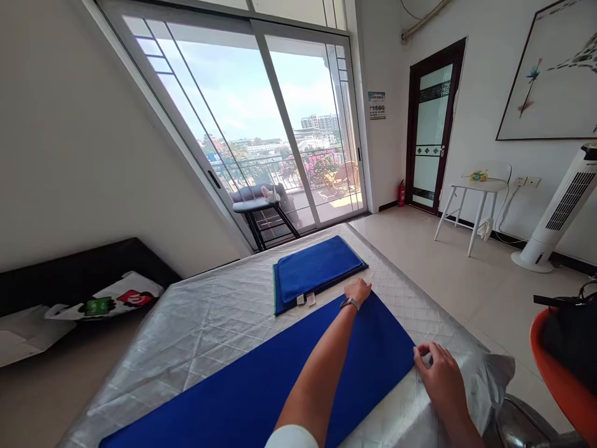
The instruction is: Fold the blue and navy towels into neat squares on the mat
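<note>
A long blue cloth (261,386) lies spread over a bed with a silvery quilted cover (224,311). At its far right corner is my left hand (358,290), with a watch on the wrist and its fingers closed on the cloth's edge. My right hand (436,370) pinches the near right corner between thumb and fingers. Just beyond the long cloth sits a folded stack of blue cloths (319,264), with small white tags showing at its near edge.
A dark stool (256,204) stands by the sliding glass door at the far end. Printed bags (112,298) lie to the left. On the right are a white chair (480,185), a tower fan (569,205) and an orange chair (555,361) bearing a black bag.
</note>
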Action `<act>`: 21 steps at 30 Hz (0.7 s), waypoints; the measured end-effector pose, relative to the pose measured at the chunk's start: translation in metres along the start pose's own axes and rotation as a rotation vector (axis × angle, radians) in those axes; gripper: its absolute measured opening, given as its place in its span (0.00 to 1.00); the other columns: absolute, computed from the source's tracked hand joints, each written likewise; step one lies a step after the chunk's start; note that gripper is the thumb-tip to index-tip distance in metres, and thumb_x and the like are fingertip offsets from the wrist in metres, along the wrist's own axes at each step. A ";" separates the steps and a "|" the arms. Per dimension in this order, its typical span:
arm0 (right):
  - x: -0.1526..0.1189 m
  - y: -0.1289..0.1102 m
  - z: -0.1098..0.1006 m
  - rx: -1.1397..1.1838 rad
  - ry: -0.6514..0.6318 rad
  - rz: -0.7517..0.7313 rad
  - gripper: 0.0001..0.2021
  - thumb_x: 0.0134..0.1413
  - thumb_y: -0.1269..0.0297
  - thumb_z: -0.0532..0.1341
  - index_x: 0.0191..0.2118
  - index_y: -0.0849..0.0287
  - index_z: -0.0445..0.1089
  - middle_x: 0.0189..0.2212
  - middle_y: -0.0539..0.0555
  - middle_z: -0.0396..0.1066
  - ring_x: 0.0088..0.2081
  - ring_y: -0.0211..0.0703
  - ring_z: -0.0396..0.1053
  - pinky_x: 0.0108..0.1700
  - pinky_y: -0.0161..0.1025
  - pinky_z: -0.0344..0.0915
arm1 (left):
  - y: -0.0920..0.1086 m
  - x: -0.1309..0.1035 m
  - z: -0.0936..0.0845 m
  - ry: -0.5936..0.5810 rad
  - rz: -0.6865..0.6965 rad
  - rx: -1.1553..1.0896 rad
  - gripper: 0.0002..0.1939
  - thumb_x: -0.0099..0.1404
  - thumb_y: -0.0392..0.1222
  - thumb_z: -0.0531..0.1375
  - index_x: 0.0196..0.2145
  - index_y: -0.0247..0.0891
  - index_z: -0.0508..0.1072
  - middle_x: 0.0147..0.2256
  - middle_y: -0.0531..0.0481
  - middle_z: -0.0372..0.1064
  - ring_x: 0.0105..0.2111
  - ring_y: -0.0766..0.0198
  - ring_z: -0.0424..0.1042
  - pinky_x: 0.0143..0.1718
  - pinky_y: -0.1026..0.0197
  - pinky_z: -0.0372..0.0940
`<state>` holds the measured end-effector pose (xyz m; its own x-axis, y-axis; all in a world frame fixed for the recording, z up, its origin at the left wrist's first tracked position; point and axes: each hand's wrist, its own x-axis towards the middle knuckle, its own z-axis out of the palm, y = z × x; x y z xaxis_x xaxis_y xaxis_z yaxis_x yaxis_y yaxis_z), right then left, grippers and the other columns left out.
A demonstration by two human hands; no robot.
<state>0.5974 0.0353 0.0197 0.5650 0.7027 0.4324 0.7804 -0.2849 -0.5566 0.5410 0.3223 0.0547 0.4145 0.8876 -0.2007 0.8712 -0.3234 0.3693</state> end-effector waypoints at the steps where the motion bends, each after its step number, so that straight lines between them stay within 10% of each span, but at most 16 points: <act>1: 0.000 -0.006 -0.002 0.040 0.010 -0.025 0.15 0.67 0.53 0.53 0.31 0.52 0.69 0.28 0.52 0.75 0.32 0.47 0.74 0.37 0.42 0.68 | -0.001 -0.001 -0.002 0.001 -0.004 -0.007 0.17 0.70 0.52 0.60 0.49 0.37 0.73 0.49 0.45 0.72 0.47 0.57 0.73 0.50 0.47 0.69; 10: -0.025 -0.119 -0.001 0.358 -0.175 -0.304 0.06 0.64 0.65 0.58 0.33 0.52 0.68 0.30 0.49 0.74 0.33 0.42 0.73 0.36 0.37 0.69 | -0.073 -0.047 -0.059 0.162 -0.003 -0.147 0.12 0.67 0.46 0.57 0.34 0.40 0.79 0.38 0.46 0.80 0.42 0.58 0.76 0.39 0.63 0.64; 21: -0.107 -0.296 0.053 0.531 -0.733 -0.611 0.04 0.57 0.71 0.64 0.34 0.53 0.71 0.31 0.49 0.77 0.35 0.42 0.74 0.39 0.35 0.66 | -0.322 -0.194 -0.178 0.363 -0.238 -0.216 0.12 0.62 0.45 0.57 0.30 0.38 0.78 0.30 0.50 0.79 0.35 0.60 0.77 0.36 0.64 0.64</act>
<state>0.2919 0.0787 0.1003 -0.3129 0.8977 0.3102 0.5607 0.4382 -0.7025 0.1330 0.3129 0.1365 0.0589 0.9982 0.0126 0.8402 -0.0564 0.5394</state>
